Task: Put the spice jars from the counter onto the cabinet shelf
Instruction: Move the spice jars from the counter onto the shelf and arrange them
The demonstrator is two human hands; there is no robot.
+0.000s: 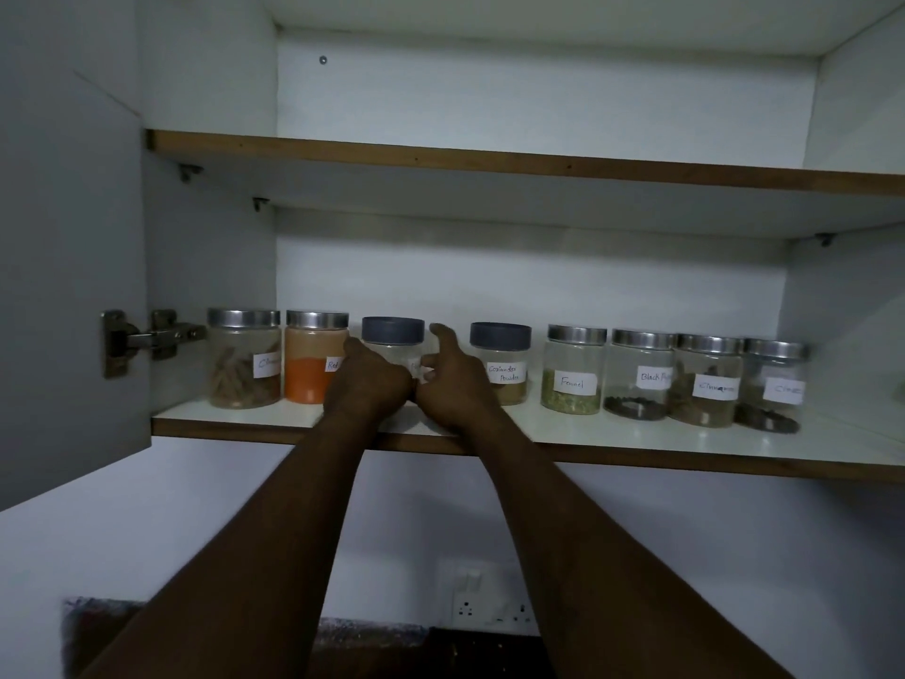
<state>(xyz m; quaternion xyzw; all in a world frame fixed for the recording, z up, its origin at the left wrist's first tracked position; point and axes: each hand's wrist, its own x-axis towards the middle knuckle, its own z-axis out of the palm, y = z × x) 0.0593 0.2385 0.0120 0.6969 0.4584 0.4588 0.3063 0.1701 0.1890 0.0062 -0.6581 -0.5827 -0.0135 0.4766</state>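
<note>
Several labelled spice jars stand in a row on the lower cabinet shelf (636,445). A clear jar with a dark grey lid (393,330) is third from the left. My left hand (367,382) curls round its lower left side. Just right of that jar is my right hand (455,379), fingers loosely spread and one finger raised, holding nothing. To the left stand a jar of sticks (243,357) and a red powder jar (313,360). On the right come the coriander powder jar (504,357), the fennel jar (572,370) and three more steel-lidded jars (705,379).
The cabinet door (68,286) hangs open on the left, on a metal hinge (142,338). An upper shelf (489,161) runs above the jars. Below the cabinet there is a white wall with a double socket (489,610).
</note>
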